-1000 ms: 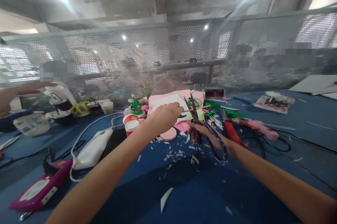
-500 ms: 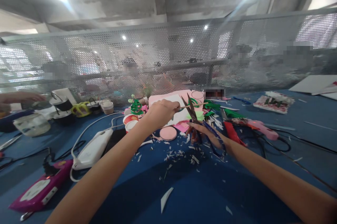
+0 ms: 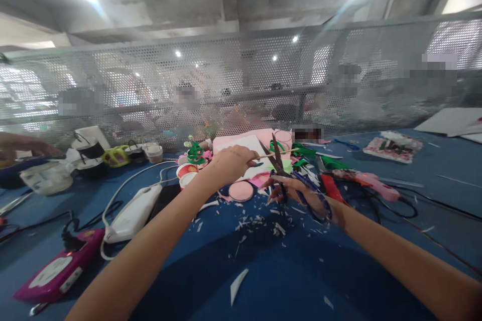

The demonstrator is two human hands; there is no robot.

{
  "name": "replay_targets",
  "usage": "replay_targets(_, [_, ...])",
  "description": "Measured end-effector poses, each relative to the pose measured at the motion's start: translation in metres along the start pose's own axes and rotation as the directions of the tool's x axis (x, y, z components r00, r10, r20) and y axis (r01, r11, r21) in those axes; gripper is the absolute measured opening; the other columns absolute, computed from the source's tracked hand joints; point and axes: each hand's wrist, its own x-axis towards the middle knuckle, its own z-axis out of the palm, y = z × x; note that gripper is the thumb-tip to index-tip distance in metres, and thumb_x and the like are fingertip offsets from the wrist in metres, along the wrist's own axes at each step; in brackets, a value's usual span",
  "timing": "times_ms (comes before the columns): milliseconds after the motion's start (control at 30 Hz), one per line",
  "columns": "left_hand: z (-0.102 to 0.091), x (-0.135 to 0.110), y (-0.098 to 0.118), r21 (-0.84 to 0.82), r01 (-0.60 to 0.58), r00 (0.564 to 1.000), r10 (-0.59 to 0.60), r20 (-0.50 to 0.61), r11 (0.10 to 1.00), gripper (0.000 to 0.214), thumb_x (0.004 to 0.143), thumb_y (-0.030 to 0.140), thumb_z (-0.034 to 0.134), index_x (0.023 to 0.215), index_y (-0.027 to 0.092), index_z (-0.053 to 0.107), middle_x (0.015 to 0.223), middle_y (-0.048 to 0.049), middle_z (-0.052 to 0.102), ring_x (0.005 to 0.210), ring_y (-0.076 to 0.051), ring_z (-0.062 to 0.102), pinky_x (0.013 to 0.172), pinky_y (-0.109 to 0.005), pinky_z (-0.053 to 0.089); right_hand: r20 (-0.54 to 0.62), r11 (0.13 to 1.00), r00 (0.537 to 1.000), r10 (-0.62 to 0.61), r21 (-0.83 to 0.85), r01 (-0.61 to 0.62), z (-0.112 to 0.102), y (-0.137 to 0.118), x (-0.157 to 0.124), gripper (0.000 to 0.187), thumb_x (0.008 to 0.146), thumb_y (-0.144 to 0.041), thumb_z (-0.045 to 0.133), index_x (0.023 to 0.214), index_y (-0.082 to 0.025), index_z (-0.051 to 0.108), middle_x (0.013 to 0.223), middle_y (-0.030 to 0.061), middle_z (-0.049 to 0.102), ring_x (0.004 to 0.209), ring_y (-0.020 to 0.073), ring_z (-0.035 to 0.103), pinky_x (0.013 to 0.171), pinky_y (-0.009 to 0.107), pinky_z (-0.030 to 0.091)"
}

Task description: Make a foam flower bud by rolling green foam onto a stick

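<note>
My left hand (image 3: 235, 161) is closed, its fingertips pinching a thin pale stick (image 3: 281, 153) that points right. Behind the stick, or crossing it, stand the parted blades of dark-bladed scissors (image 3: 277, 164); whether they touch it I cannot tell. My right hand (image 3: 301, 191) holds the scissors by their blue-wrapped handles, blades upward. Below my left hand lies a pink disc (image 3: 241, 191) on the blue table. White paper scraps (image 3: 256, 220) are scattered beneath both hands. Pink and white sheets (image 3: 241, 143) lie behind them.
To the left are a white power strip (image 3: 137, 213), a purple power socket (image 3: 60, 265) and cups (image 3: 188, 173). A pink glue gun (image 3: 376, 185) with a cable lies at right, near red material (image 3: 333, 190). A perforated metal screen (image 3: 233, 80) stands behind. Another person's hand (image 3: 30, 145) shows far left.
My right hand and the scissor handles have shifted slightly right, and the blades are spread a little wider. My left hand keeps the stick in nearly the same place.
</note>
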Motion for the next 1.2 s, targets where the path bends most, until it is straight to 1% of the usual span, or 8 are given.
replay_targets(133, [0.000,-0.002,-0.001,0.080,-0.064,0.998,0.065,-0.008,0.995,0.038,0.083,0.017,0.039,0.118,0.026,0.051,0.100,-0.0060,0.057,0.082,-0.014,0.055,0.066,-0.023,0.041,-0.023,0.997,0.999,0.034,0.065,-0.032,0.000,0.006,0.002,0.039,0.078,-0.047,0.052,0.107,-0.021,0.057,0.078,0.0037,0.063,0.067,0.0143,0.060,0.061,0.027,0.048])
replay_targets(300, [-0.003,-0.002,-0.001,0.141,-0.069,0.997,0.071,-0.012,0.988,0.044,0.085,0.015,0.035,0.125,0.032,0.042,0.101,-0.0049,0.053,0.068,-0.010,0.053,0.058,-0.022,0.038,-0.095,0.994,0.995,-0.009,0.105,0.019,0.003,0.007,0.003,0.035,0.073,-0.045,0.058,0.099,-0.022,0.060,0.080,0.0029,0.062,0.070,0.0147,0.059,0.065,0.029,0.049])
replay_targets(433, [-0.006,0.000,0.001,0.071,-0.099,0.993,0.102,-0.051,0.993,0.037,0.086,0.018,0.036,0.121,0.026,0.048,0.100,-0.0053,0.057,0.079,-0.013,0.055,0.066,-0.023,0.041,-0.092,0.996,0.995,-0.044,0.077,0.052,0.007,0.001,0.002,0.038,0.069,-0.048,0.060,0.096,-0.022,0.061,0.079,0.0028,0.061,0.070,0.0152,0.057,0.067,0.029,0.048])
replay_targets(533, [-0.008,0.000,0.001,0.027,-0.117,0.991,0.118,-0.057,0.993,0.032,0.086,0.019,0.037,0.112,0.023,0.055,0.097,-0.0053,0.062,0.085,-0.013,0.056,0.072,-0.023,0.042,-0.082,0.996,0.993,-0.086,0.015,0.088,0.009,-0.002,0.001,0.033,0.074,-0.047,0.055,0.092,-0.021,0.063,0.079,0.0039,0.061,0.072,0.0158,0.057,0.067,0.029,0.047])
replay_targets(767, [-0.007,-0.001,0.002,0.024,-0.094,0.993,0.096,-0.062,0.995,0.031,0.087,0.020,0.036,0.108,0.022,0.058,0.096,-0.0052,0.066,0.085,-0.014,0.058,0.073,-0.025,0.043,0.005,0.981,0.983,-0.186,0.061,0.185,0.001,0.007,0.003,0.038,0.075,-0.051,0.052,0.096,-0.021,0.061,0.076,0.0036,0.061,0.065,0.0140,0.056,0.060,0.027,0.046])
replay_targets(900, [-0.009,-0.001,0.003,0.017,-0.082,0.995,0.083,-0.057,0.997,0.031,0.087,0.022,0.036,0.109,0.022,0.058,0.098,-0.0053,0.066,0.087,-0.015,0.058,0.072,-0.025,0.044,-0.041,0.985,0.985,-0.170,0.021,0.171,0.001,0.008,0.005,0.040,0.075,-0.053,0.051,0.097,-0.020,0.061,0.075,0.0037,0.061,0.063,0.0139,0.055,0.060,0.027,0.045])
replay_targets(1100, [-0.012,-0.002,0.005,0.010,-0.074,0.996,0.074,-0.046,0.997,0.030,0.086,0.021,0.037,0.108,0.021,0.059,0.097,-0.0065,0.066,0.087,-0.015,0.058,0.074,-0.026,0.044,-0.061,0.983,0.982,-0.179,-0.050,0.176,0.005,0.004,0.004,0.033,0.079,-0.047,0.050,0.095,-0.020,0.062,0.069,0.0012,0.058,0.064,0.0131,0.055,0.067,0.028,0.045])
replay_targets(1200, [-0.013,-0.002,0.007,0.009,-0.086,0.995,0.086,-0.046,0.996,0.031,0.086,0.019,0.037,0.109,0.021,0.058,0.098,-0.0067,0.066,0.087,-0.015,0.059,0.075,-0.026,0.044,-0.116,0.972,0.967,-0.225,-0.099,0.214,0.005,0.004,0.003,0.033,0.077,-0.047,0.053,0.096,-0.021,0.059,0.069,0.0005,0.059,0.064,0.0136,0.056,0.068,0.029,0.046])
